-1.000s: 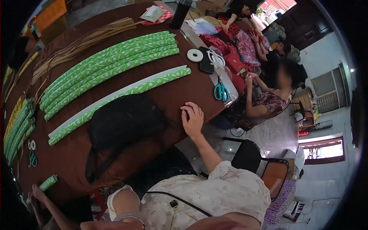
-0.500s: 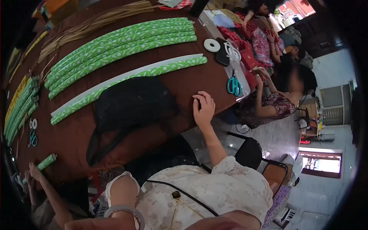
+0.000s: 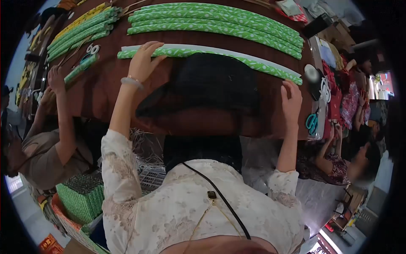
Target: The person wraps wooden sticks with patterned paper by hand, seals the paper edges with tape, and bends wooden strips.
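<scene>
My left hand [image 3: 144,60] lies across the left part of a green patterned paper roll [image 3: 270,67] with a white edge strip, its thumb spread from the fingers. At the roll's other end my right hand [image 3: 292,99] has its fingertips right by the lower edge, fingers loosely bent and apart. Between my hands and nearer to me, a black fabric bag [image 3: 220,84] lies on the brown tablecloth [image 3: 190,122] and overlaps the roll's middle in this view. Several similar green rolls [image 3: 215,23] lie side by side beyond it.
Teal-handled scissors [image 3: 311,122], a white tape roll [image 3: 312,73] and a white cable [image 3: 325,90] are at the right. A co-worker's hand [image 3: 56,79] is by a short green roll [image 3: 81,69] at the left. Other people sit at the right around red fabric [image 3: 334,101].
The view has turned and levelled. My left hand has gone from close to my body out onto the roll's left end. My right hand has moved from the bare cloth to its right end.
</scene>
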Tool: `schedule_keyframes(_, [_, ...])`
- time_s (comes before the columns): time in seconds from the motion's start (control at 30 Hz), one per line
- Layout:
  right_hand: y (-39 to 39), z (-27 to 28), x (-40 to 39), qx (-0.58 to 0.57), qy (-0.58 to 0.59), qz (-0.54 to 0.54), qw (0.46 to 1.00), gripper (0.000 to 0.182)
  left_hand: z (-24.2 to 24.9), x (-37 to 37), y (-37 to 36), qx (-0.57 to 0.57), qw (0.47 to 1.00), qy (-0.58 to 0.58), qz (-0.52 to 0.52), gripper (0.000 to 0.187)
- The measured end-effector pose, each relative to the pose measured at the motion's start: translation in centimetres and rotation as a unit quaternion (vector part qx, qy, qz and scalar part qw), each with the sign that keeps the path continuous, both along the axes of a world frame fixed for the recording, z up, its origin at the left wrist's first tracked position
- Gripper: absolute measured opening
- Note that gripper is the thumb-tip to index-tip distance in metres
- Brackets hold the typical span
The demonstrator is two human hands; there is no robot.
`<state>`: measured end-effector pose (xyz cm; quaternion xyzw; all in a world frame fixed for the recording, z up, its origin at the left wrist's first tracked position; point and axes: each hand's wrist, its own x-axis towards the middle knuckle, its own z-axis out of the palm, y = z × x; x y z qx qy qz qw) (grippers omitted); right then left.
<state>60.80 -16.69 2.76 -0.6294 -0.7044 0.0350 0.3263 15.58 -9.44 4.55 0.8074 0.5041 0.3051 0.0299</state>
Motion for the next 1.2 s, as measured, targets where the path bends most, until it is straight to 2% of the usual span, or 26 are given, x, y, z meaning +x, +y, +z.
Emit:
schedule_keyframes(0.13, [5.2, -0.6, -1.1, 0.026, -0.057, 0.124, 0.99, 0.024, -2.1, -1.4, 2.8, -0.049, 0.994, 0.091, -0.04, 0.038])
schedule_keyframes(0.17, [6.1, -0.8, -1.3, -0.018, -0.046, 0.145, 0.988, 0.028, -2.3, -1.3, 3.1, -0.083, 0.989, 0.115, -0.046, 0.038])
schedule_keyframes(0.2, [6.6, -1.1, -1.5, -0.013, -0.045, 0.152, 0.987, 0.028, -2.5, -1.3, 3.5, -0.116, 0.982, 0.139, -0.051, 0.038])
schedule_keyframes(0.27, [7.7, -1.7, -1.7, -0.063, -0.102, 0.17, 0.978, 0.031, -3.4, -1.7, 4.4, -0.111, 0.981, 0.153, -0.05, 0.039])
schedule_keyframes(0.33, [8.2, -1.7, -1.6, -0.04, -0.111, 0.188, 0.975, 0.034, -4.1, -1.7, 4.9, -0.126, 0.976, 0.172, -0.049, 0.041])
schedule_keyframes(0.5, [8.4, -0.6, -0.4, -0.094, -0.126, 0.159, 0.975, 0.035, -4.4, 0.4, 4.7, -0.11, 0.977, 0.181, -0.029, 0.034])
schedule_keyframes(0.63, [8.5, -1.6, 1.2, -0.084, -0.096, 0.163, 0.978, 0.033, -5.5, 2.0, 3.5, -0.059, 0.986, 0.155, -0.001, 0.032])
schedule_keyframes(0.7, [8.5, -1.8, 1.3, -0.079, -0.091, 0.167, 0.979, 0.034, -6.6, 1.8, 3.1, 0.007, 0.994, 0.107, 0.005, 0.034])
schedule_keyframes(0.87, [8.5, -1.4, 0.9, -0.121, -0.07, 0.164, 0.977, 0.035, -6.6, 1.7, 2.8, 0.007, 0.996, 0.083, 0.013, 0.035])
schedule_keyframes(0.97, [8.7, -1.6, 1.2, -0.122, -0.062, 0.176, 0.975, 0.035, -5.4, 0.8, 2.8, -0.036, 0.999, -0.012, -0.033, 0.034])
schedule_keyframes(1.03, [8.8, -1.4, 1.4, -0.118, -0.069, 0.183, 0.974, 0.036, -4.5, -1.5, 3.7, 0.045, 0.999, -0.021, 0.006, 0.028])
schedule_keyframes(1.07, [8.7, -1.3, 1.4, -0.124, -0.08, 0.187, 0.971, 0.039, -4.0, -3.0, 4.3, 0.089, 0.991, -0.094, 0.033, 0.021])
schedule_keyframes(1.13, [8.5, -0.3, 0.9, -0.14, -0.089, 0.205, 0.965, 0.046, -3.5, -6.3, 4.7, 0.098, 0.961, -0.116, 0.233, 0.019])
schedule_keyframes(1.2, [8.2, 0.9, -0.1, -0.161, -0.086, 0.215, 0.959, 0.046, -4.3, -9.9, 5.0, 0.057, 0.929, -0.155, 0.332, 0.022])
